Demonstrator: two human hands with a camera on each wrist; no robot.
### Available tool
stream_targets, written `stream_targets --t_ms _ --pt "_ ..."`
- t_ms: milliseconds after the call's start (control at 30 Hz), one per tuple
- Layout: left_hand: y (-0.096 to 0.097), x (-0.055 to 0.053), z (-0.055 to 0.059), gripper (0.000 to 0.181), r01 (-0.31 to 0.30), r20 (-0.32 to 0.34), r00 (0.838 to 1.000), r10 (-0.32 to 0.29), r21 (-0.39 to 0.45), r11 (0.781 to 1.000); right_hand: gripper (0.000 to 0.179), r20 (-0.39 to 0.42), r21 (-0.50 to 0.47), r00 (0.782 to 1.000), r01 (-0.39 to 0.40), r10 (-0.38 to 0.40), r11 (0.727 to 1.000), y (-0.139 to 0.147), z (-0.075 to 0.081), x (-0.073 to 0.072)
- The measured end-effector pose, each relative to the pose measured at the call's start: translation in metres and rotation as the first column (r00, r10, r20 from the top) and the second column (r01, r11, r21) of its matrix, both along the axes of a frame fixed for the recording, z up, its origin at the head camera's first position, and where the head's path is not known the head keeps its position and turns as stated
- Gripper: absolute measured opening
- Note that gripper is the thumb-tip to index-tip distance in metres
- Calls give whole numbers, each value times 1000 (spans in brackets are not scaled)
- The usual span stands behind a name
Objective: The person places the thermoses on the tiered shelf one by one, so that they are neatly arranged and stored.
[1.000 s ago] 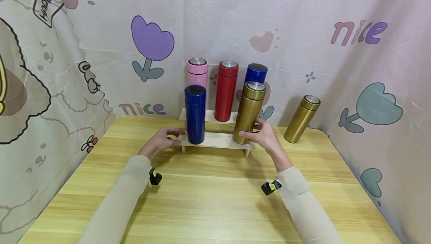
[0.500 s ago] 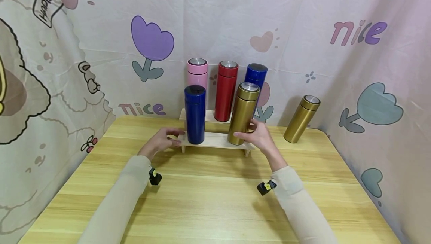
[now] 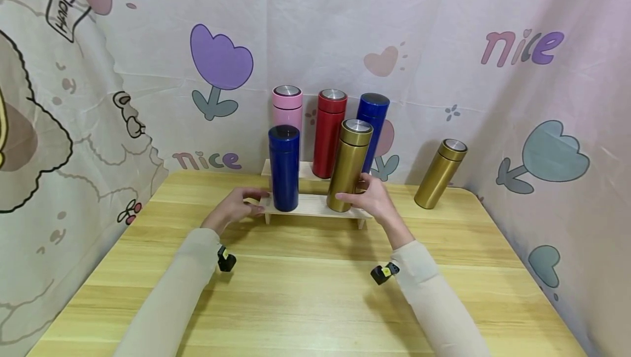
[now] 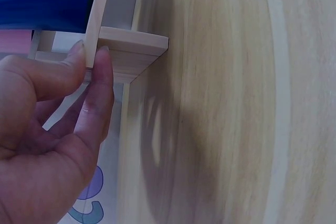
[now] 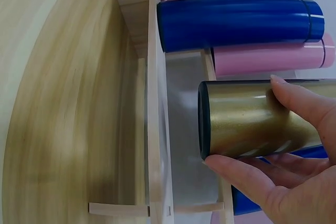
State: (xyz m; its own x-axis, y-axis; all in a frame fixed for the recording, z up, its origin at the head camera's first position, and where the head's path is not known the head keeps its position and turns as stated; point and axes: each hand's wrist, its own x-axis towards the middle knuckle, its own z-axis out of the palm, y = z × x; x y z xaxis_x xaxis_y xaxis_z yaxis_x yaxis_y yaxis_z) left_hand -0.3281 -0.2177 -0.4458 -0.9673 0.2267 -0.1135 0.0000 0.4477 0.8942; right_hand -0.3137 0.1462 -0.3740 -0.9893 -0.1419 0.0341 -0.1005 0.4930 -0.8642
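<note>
My right hand (image 3: 371, 199) grips the lower part of a gold thermos (image 3: 350, 162) with a steel-topped lid, over the right half of the lower step of a wooden rack (image 3: 313, 205). In the right wrist view, a gap shows between the thermos's dark base (image 5: 204, 120) and the step. My left hand (image 3: 236, 206) pinches the step's left end; the left wrist view shows thumb and finger on either side of the board (image 4: 95, 22). Beside that hand, a blue thermos (image 3: 284, 173) stands on the lower step.
On the upper step behind stand a pink thermos (image 3: 287, 106), a red thermos (image 3: 329, 132) and another blue thermos (image 3: 373, 121). A second gold thermos (image 3: 440, 174) stands on the wooden table (image 3: 305, 297) to the right. A printed curtain (image 3: 419, 28) hangs behind.
The right hand has carried the gold thermos leftward over the lower step, uncovering more of the blue thermos behind. The left hand keeps its hold on the rack.
</note>
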Motion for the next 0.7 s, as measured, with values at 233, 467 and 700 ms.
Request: stream_targets --t_ms 233,467,700 --pt "-1 1 1 49 2 8 1000 -2 -3 1000 77 -6 -1 1000 0 0 1000 -6 -1 0" --pt "0 1 2 50 10 2 1000 -10 -15 1000 74 -7 -24 1000 -7 7 1000 -11 -3 -2" --pt "0 1 1 49 13 -5 1000 -13 -25 1000 74 -11 -26 1000 -4 3 1000 -15 -7 -3"
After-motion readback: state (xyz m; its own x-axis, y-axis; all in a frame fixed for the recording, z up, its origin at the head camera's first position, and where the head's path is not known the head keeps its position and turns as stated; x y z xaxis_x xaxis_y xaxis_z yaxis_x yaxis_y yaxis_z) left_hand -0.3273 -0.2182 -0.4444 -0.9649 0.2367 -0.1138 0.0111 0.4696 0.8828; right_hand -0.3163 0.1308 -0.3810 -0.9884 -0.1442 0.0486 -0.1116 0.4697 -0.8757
